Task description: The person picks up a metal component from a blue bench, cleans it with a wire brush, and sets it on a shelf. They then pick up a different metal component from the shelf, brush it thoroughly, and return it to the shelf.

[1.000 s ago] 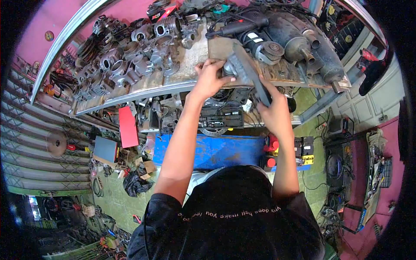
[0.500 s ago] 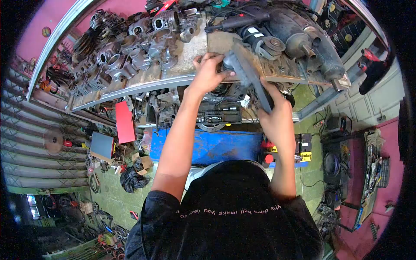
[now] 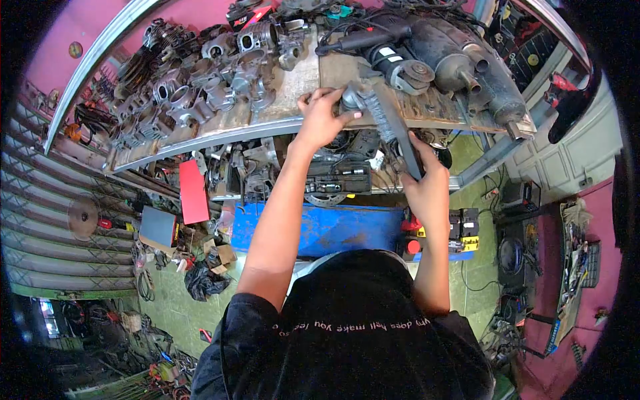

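Tabletop [image 3: 303,73] has one bare strip, running from its front edge up between the cylinder pile [image 3: 193,83] on the left and the angle grinder [image 3: 393,57] plus exhaust pipes [image 3: 480,73] on the right. Both sides packed tight, parts touching. Lower shelf [image 3: 280,177] is crammed too. The long grey tool [image 3: 393,127] overhangs the front edge, blocking straight entry there.

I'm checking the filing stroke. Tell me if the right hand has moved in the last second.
Yes. The right hand, gripping the file, has drawn back from the bench edge toward the blue box.
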Tool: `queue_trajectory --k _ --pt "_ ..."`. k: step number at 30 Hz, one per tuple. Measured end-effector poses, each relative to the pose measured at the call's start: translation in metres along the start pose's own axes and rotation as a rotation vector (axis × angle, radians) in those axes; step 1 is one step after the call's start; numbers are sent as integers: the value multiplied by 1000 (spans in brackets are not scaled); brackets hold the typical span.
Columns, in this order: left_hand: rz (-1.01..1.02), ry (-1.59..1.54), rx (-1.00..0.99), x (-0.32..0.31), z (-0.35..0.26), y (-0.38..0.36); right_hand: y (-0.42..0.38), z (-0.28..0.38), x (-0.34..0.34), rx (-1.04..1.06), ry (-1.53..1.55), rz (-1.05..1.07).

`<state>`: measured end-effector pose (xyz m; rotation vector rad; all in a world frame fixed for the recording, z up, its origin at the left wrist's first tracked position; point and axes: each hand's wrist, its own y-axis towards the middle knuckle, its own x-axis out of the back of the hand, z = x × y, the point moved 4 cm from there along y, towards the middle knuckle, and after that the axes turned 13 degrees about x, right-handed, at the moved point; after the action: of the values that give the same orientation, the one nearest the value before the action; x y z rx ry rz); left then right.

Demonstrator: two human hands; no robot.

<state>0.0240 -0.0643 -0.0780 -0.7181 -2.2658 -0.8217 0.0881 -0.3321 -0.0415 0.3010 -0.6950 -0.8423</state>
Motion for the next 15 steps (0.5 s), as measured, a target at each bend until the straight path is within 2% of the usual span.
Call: queue_trajectory --k 2,4,7,9,12,15 --pt "-9 3 -5 0 -3 -2 3 -11 -1 21 -134 0" --pt "-30 15 38 1 -3 -3 7 -15 -1 -46 -123 -20" --pt "-50 -2 55 3 -1 -8 17 -28 -1 37 -289 -38" --pt "-87 -1 68 9 3 -14 26 -34 -2 179 -356 -104" --pt "-98 -16 84 20 10 -19 37 -41 -4 148 -494 -47" --pt "-140 -37 53 34 18 -22 44 -46 -8 163 -489 -40"
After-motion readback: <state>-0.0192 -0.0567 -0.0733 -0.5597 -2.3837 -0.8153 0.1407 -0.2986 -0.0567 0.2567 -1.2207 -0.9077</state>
